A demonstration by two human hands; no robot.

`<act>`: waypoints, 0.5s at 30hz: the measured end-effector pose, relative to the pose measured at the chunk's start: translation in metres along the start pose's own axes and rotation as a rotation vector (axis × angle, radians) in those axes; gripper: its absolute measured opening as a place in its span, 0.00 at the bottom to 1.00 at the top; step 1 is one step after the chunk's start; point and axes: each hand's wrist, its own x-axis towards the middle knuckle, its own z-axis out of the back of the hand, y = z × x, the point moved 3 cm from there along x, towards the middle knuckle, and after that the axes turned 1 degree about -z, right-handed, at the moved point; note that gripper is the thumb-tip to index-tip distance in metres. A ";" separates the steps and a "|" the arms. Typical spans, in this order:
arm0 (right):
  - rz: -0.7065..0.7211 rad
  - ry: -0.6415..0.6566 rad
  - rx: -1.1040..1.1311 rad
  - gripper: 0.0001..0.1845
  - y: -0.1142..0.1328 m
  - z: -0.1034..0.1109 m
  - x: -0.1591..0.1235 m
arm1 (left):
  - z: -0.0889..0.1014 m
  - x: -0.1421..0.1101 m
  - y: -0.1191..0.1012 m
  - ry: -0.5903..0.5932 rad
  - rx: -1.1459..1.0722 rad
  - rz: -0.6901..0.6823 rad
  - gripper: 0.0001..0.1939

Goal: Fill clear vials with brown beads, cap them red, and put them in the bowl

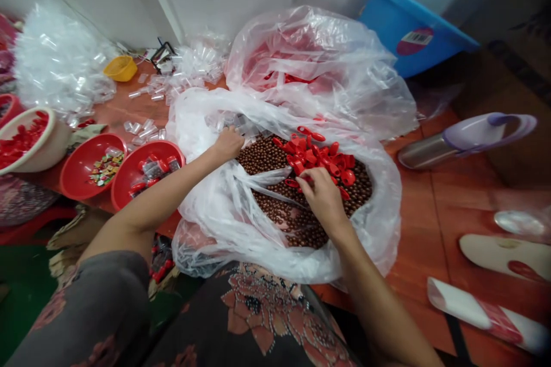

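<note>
My left hand point(228, 143) is curled at the back left of the brown beads point(284, 221), beside small clear plastic tubes point(243, 125). What its fingers hold, if anything, is hidden. Over the front of a heap of red plastic pieces point(314, 155), my right hand point(322, 198) has its thumb and fingers drawn together. Red pieces lie right by its fingertips, but I cannot make out what is between them. Both the beads and the red heap lie in a wide opened white plastic bag point(206, 183), and a twisted fold of plastic crosses the beads.
Red bowls point(69, 169) and a white bowl point(60, 143) stand at left. Behind are piled clear tubes point(60, 63), a yellow basket point(120, 68), a bag of red pieces point(297, 57) and a blue tub point(413, 23). A steel bottle point(426, 151) lies on the right.
</note>
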 end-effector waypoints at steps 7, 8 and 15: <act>-0.080 0.061 0.003 0.16 -0.012 0.013 -0.040 | -0.004 -0.008 0.007 0.091 -0.063 0.029 0.20; -0.082 0.085 -0.018 0.17 -0.014 0.012 -0.045 | -0.003 -0.008 0.007 0.091 -0.096 0.020 0.25; -0.126 0.086 -0.001 0.18 -0.018 0.009 -0.069 | -0.012 0.006 -0.016 0.057 -0.486 -0.157 0.21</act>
